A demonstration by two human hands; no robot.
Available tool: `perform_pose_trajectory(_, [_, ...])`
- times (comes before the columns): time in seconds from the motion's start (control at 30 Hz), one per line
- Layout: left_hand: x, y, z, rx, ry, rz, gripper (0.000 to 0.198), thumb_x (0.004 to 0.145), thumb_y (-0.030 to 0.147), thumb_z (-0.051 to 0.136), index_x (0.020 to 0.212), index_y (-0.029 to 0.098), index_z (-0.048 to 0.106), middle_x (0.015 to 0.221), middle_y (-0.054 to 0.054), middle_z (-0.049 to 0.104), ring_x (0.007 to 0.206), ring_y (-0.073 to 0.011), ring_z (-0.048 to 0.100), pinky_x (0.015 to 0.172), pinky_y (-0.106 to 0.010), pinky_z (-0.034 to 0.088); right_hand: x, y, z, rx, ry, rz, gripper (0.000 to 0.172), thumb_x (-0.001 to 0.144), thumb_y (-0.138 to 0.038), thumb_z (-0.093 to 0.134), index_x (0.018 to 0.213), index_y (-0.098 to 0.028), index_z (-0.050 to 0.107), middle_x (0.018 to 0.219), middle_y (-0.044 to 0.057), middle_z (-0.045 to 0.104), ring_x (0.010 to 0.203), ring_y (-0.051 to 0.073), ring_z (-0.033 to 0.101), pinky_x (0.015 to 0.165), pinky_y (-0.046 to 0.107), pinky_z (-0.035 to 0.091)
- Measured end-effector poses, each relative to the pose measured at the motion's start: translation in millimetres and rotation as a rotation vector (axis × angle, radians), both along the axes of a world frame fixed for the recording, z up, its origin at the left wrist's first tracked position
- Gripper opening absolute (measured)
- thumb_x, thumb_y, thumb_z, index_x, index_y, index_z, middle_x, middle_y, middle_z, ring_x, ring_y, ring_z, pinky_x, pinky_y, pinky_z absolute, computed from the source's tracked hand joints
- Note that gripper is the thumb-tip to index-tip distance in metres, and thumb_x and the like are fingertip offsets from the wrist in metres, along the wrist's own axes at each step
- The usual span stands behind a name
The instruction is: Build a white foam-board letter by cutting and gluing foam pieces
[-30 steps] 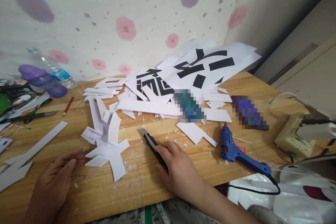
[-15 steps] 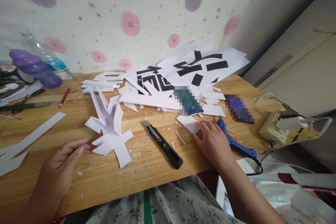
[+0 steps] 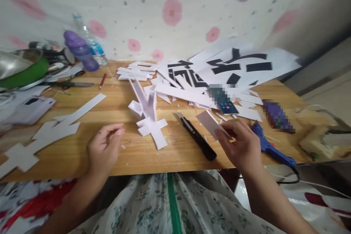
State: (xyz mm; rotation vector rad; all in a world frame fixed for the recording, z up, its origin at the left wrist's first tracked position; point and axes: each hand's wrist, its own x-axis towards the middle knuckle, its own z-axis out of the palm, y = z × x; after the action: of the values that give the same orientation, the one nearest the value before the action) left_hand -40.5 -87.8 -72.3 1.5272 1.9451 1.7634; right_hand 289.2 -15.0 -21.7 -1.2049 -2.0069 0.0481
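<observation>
My right hand (image 3: 242, 142) pinches a small white board piece (image 3: 210, 123) between thumb and fingers, lifted a little off the table. Over the table's front left, my left hand (image 3: 105, 146) is closed loosely, thumb against the curled fingers, with nothing seen in it. Right of that hand stands a white board shape (image 3: 149, 111) with raised strip walls, partly built up from a flat cut-out. A black utility knife (image 3: 197, 137) lies between this shape and my right hand, its blade pointing away from me. Beside my right hand rests a blue glue gun (image 3: 274, 150).
Flat white cut-outs (image 3: 55, 131) lie at left. Board scraps (image 3: 181, 95) and printed paper sheets (image 3: 263, 53) are heaped at the back, with a phone (image 3: 229, 106) on them. A purple bottle (image 3: 82, 51), a clear bottle (image 3: 95, 45) and a green pan (image 3: 27, 73) stand back left.
My right hand has picked up the white board piece from the table. My left hand's fingers have curled in. The view has swung left.
</observation>
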Motion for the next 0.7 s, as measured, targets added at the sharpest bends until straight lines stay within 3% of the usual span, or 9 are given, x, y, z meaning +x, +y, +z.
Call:
perform_pose_trajectory(0.13, [6.2, -13.5, 9.3, 0.0, 0.22, -0.074, 0.011, 0.081, 0.016, 0.06, 0.09, 0.021, 0.066, 0.082, 0.0, 0.068, 0.077, -0.0137, 0.064, 0.073, -0.028, 0.053, -60.0, -20.5, -5.8, -0.063, -0.025, 0.306, 0.009, 0.084, -0.019, 0.053, 0.091, -0.019, 0.058, 0.065, -0.002, 0.064, 0.05, 0.01, 0.057, 0.048, 0.02, 0.043])
perform_pose_trajectory(0.27, [11.0, -15.4, 18.8, 0.068, 0.481, -0.154, 0.015, 0.083, 0.008, 0.057, 0.089, 0.02, 0.061, 0.079, 0.0, 0.066, 0.073, -0.012, 0.063, 0.069, -0.025, 0.053, -100.2, -24.2, -25.0, 0.09, -0.083, 0.307, 0.019, 0.083, -0.013, 0.049, 0.097, -0.017, 0.061, 0.065, 0.0, 0.067, 0.052, 0.013, 0.06, 0.05, 0.024, 0.046])
perform_pose_trajectory(0.5, [8.9, -0.3, 17.1, -0.009, 0.532, -0.159, 0.017, 0.082, 0.007, 0.058, 0.094, 0.018, 0.06, 0.088, -0.003, 0.066, 0.084, -0.0138, 0.064, 0.078, -0.026, 0.052, -115.0, -18.5, -38.9, 0.182, -0.154, 0.405, 0.02, 0.085, -0.011, 0.053, 0.104, -0.015, 0.055, 0.063, 0.0, 0.063, 0.052, 0.014, 0.058, 0.052, 0.025, 0.045])
perform_pose_trajectory(0.7, [9.2, 7.5, 17.0, -0.033, 0.538, -0.251, 0.029, 0.081, 0.006, 0.059, 0.107, 0.019, 0.059, 0.104, -0.006, 0.061, 0.097, -0.0174, 0.06, 0.087, -0.032, 0.05, -113.2, -19.6, -38.7, 0.079, -0.111, 0.544, 0.036, 0.084, -0.01, 0.054, 0.119, -0.015, 0.047, 0.07, 0.002, 0.066, 0.057, 0.014, 0.059, 0.054, 0.026, 0.05])
